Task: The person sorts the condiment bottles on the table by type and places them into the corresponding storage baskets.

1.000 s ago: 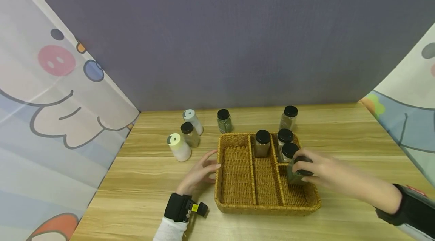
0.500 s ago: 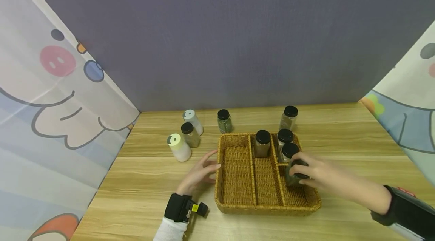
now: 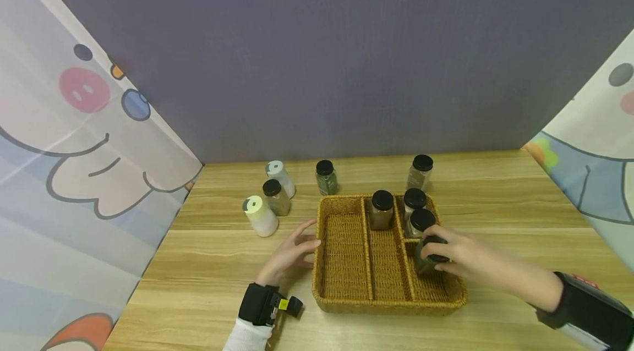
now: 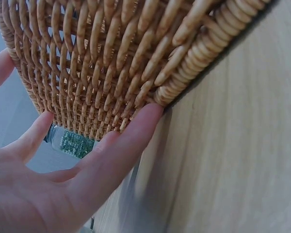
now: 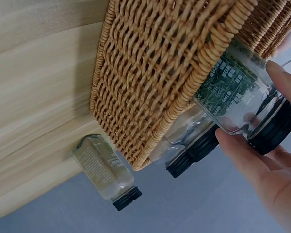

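Observation:
A wicker basket with several compartments sits on the wooden table. My right hand grips a black-lidded glass jar of green herbs by its top, low in the basket's right front compartment; the right wrist view shows the same jar pinched between fingers at its lid. Two black-lidded jars stand just behind it, and another stands in the middle compartment. My left hand rests with straight fingers against the basket's left wall, fingertips touching the weave.
Outside the basket stand a green-herb jar, a brownish jar, a small dark-lidded jar and two white shakers. A grey wall closes the back; printed curtains flank both sides.
My right hand has lowered the herb jar deeper into the right front compartment and drawn slightly left. The left hand has stayed at the basket's side.

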`<state>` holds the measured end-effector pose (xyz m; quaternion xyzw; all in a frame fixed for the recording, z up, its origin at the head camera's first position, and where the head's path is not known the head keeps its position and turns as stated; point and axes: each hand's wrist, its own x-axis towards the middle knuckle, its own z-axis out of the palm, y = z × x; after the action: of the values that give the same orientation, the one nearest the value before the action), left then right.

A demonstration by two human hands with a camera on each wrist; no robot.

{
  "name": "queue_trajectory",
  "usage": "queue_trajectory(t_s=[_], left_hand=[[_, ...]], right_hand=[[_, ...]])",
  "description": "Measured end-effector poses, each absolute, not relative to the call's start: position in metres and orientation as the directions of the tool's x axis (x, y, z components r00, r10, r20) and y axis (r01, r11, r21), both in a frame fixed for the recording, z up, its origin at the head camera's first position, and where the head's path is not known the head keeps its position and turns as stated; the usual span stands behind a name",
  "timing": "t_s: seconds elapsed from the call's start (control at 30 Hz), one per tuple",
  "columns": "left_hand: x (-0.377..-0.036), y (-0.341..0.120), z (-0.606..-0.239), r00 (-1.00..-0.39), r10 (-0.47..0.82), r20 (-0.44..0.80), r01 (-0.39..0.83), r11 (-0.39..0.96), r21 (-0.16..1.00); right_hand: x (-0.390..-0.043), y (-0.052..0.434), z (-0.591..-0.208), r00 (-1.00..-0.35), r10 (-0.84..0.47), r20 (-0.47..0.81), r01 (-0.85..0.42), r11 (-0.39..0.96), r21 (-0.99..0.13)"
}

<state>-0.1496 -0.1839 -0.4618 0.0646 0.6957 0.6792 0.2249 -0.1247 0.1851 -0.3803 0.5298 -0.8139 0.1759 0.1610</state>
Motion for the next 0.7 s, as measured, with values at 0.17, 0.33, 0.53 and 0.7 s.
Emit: queue_trajectory(t_s=[0.17,0.33,0.53,0.7], left_hand=[[-0.1482,-0.1821,-0.4576,-0.890,0.381,-0.249,-0.249,0.051,0.967],[-0.1485,-0.1821,-0.4580,-0.888,0.383,-0.253,-0.253,0.052,0.966],[-0.1482,-0.1828,-0.4605,-0.891,0.375,-0.258,-0.259,0.049,0.965],[-0.1474,-0.1833,-0.4600,-0.892,0.372,-0.256,-0.253,0.057,0.966]], right_hand=[[-0.1254,0.1856,-0.3834,-0.396,-0.804,0.444,-0.916,0.376,-0.138],[-0.1257,0.1861,-0.3876,-0.410,-0.801,0.437,-0.911,0.382,-0.155],[-0.1255,0.1857,-0.3896,-0.434,-0.798,0.418,-0.901,0.394,-0.182],[-0.1256,0.1848,-0.3898,-0.442,-0.799,0.407,-0.897,0.397,-0.194]])
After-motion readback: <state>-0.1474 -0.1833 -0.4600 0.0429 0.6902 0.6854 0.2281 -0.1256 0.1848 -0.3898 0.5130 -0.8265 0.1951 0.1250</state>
